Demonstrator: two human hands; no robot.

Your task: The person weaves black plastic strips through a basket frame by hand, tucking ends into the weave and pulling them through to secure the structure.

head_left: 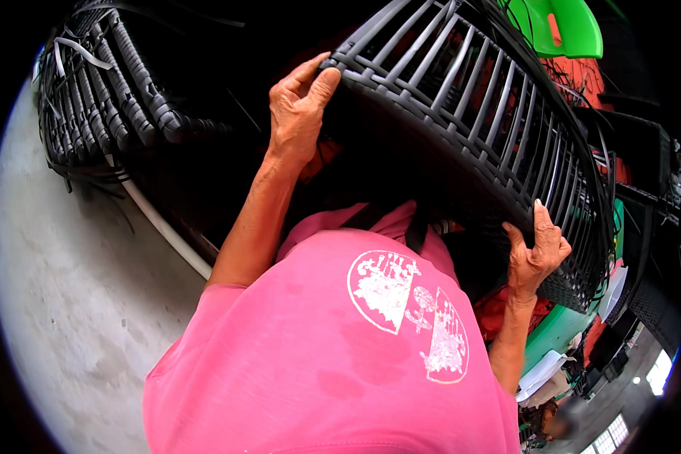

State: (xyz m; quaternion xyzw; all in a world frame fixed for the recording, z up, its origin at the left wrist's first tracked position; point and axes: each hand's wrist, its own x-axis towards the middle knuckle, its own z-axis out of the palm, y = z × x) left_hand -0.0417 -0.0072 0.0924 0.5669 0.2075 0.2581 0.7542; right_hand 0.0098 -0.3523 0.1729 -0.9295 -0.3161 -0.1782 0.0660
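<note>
Our left hand and right hand grasp the upper-right black frame, likely stiff, best held by its edge.

Grey, faintly stained floor fills the left of the frame, another stretch showing at lower right. Left of centre, a pale curved tube runs along its edge; contact is unclear.

Glossy, plastic-looking wicker frame
</note>
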